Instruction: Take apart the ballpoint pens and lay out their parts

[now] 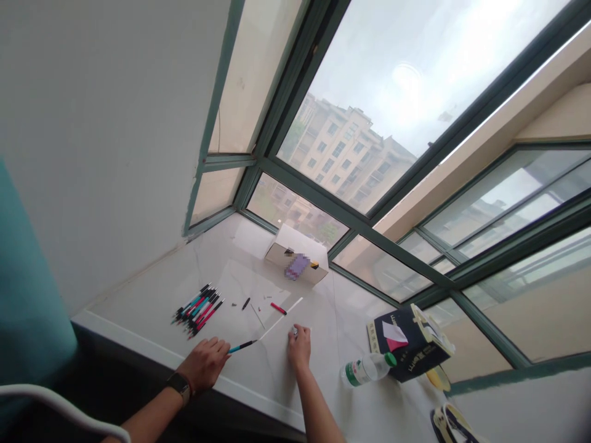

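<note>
My left hand (206, 364), with a watch on its wrist, is closed around the rear of a blue and black pen (242, 346) whose dark end points right, over the white marble-patterned ledge (277, 363). My right hand (300, 346) rests on the surface with its fingers pinched on a small pale piece that I cannot make out. Beyond the hands lie a red pen part (278, 308), a black pen part (246, 303), a thin rod like a refill (257, 316) and several tiny bits. A bunch of blue, red and black pens (198, 311) lies left of them.
An open white box (318, 258) with a blurred purple patch stands against the window. At the right, a plastic bottle with a green cap (367, 369) lies beside a dark carton (410, 344). The ledge's front edge (157, 351) runs below my left hand.
</note>
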{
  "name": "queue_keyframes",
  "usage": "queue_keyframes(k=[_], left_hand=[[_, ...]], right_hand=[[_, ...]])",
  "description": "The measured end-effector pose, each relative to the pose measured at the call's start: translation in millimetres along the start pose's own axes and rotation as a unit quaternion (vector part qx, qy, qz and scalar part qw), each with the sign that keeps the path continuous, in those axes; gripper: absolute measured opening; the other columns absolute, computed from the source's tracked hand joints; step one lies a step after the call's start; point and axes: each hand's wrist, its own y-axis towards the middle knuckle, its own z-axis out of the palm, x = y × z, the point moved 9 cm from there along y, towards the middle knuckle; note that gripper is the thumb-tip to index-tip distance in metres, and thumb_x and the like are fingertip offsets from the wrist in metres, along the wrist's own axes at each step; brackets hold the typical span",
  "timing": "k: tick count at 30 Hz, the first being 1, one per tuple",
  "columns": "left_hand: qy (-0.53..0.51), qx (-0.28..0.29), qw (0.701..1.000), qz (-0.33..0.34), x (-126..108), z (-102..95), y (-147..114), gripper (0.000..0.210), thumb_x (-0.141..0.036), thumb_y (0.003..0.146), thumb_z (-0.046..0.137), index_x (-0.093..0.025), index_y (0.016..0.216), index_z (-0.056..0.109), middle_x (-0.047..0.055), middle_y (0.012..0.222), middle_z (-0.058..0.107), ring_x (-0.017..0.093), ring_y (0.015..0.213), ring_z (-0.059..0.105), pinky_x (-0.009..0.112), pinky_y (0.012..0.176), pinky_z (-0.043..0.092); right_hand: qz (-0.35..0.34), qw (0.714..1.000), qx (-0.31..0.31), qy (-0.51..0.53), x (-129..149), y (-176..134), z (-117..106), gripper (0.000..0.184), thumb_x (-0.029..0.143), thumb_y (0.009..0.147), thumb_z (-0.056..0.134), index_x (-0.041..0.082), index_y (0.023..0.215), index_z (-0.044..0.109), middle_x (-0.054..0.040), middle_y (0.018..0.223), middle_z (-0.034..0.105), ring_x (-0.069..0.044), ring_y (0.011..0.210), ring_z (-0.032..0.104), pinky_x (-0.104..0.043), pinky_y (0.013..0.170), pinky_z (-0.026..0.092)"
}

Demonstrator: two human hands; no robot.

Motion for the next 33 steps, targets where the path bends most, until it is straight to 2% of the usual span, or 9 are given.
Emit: queue_keyframes(k=[3, 7, 12, 20, 25, 28, 33], left_hand=[[-0.005, -0.002, 1.000, -0.002, 1.8, 2.2, -0.7, 0.024, -0.025, 0.097, 0.036, -0.021, 0.089, 0.058, 0.005, 0.084, 0.062, 0.022, 0.080, 0.051, 0.036, 0.073, 0.031], [0.000, 0.005, 1.000, 0.001, 3.1, 4.7, -1.7, 0.023, -0.025, 0.097, 0.036, -0.021, 0.093, 0.059, 0.004, 0.085, 0.062, 0.023, 0.081, 0.052, 0.037, 0.074, 0.031], [-0.002, 0.005, 1.000, 0.002, 4.8, 6.2, -1.9, 0.025, -0.026, 0.097, 0.035, -0.021, 0.092, 0.059, 0.005, 0.084, 0.062, 0.022, 0.080, 0.052, 0.037, 0.074, 0.032], [-0.010, 0.007, 1.000, -0.010, 5.7, 3.9, -1.0, 0.025, -0.027, 0.097, 0.036, -0.021, 0.092, 0.060, 0.006, 0.082, 0.062, 0.023, 0.079, 0.052, 0.036, 0.073, 0.032], [0.012, 0.013, 1.000, -0.008, 5.2, 2.5, -1.5, 0.026, -0.028, 0.097, 0.036, -0.021, 0.092, 0.060, 0.007, 0.084, 0.064, 0.022, 0.081, 0.054, 0.035, 0.074, 0.032], [0.019, 0.017, 1.000, -0.010, 4.5, 1.0, -1.9, 0.027, -0.028, 0.097, 0.036, -0.020, 0.088, 0.060, 0.007, 0.082, 0.064, 0.022, 0.081, 0.054, 0.035, 0.073, 0.032], [0.030, 0.025, 0.999, -0.015, 3.6, -2.0, -1.4, 0.030, -0.028, 0.098, 0.033, -0.020, 0.087, 0.059, 0.007, 0.082, 0.064, 0.022, 0.083, 0.055, 0.034, 0.076, 0.033]], right_hand=[[-0.007, 1.000, -0.020, -0.021, -6.9, -3.3, 4.7, 0.032, 0.027, 0.088, 0.045, 0.015, 0.108, 0.066, -0.0137, 0.111, 0.058, -0.024, 0.096, 0.062, -0.031, 0.085, 0.047], [-0.008, 0.999, -0.044, -0.014, -10.2, -0.4, 1.4, 0.036, 0.027, 0.085, 0.049, 0.014, 0.116, 0.064, -0.0135, 0.112, 0.059, -0.024, 0.099, 0.063, -0.030, 0.087, 0.047], [0.014, 0.999, -0.042, -0.001, -15.0, 0.9, 0.9, 0.030, 0.028, 0.085, 0.051, 0.013, 0.102, 0.071, -0.0128, 0.104, 0.061, -0.022, 0.087, 0.065, -0.028, 0.082, 0.048], [-0.004, 0.992, -0.117, 0.040, -3.3, -25.8, -2.7, 0.031, 0.025, 0.091, 0.043, 0.014, 0.095, 0.071, -0.0141, 0.104, 0.061, -0.022, 0.092, 0.063, -0.028, 0.085, 0.046], [0.007, 0.994, -0.102, 0.036, -0.7, -32.8, -2.2, 0.027, 0.021, 0.090, 0.042, 0.016, 0.085, 0.068, -0.0128, 0.096, 0.061, -0.021, 0.084, 0.062, -0.028, 0.081, 0.045], [0.042, 0.995, -0.087, -0.009, -3.1, -29.0, -1.2, 0.023, 0.019, 0.089, 0.044, 0.016, 0.088, 0.067, -0.0138, 0.096, 0.062, -0.022, 0.083, 0.060, -0.029, 0.078, 0.044], [0.061, 0.996, 0.003, -0.070, 0.0, -22.2, 8.4, 0.016, 0.014, 0.084, 0.051, 0.014, 0.088, 0.066, -0.0158, 0.096, 0.064, -0.025, 0.089, 0.060, -0.030, 0.076, 0.041]])
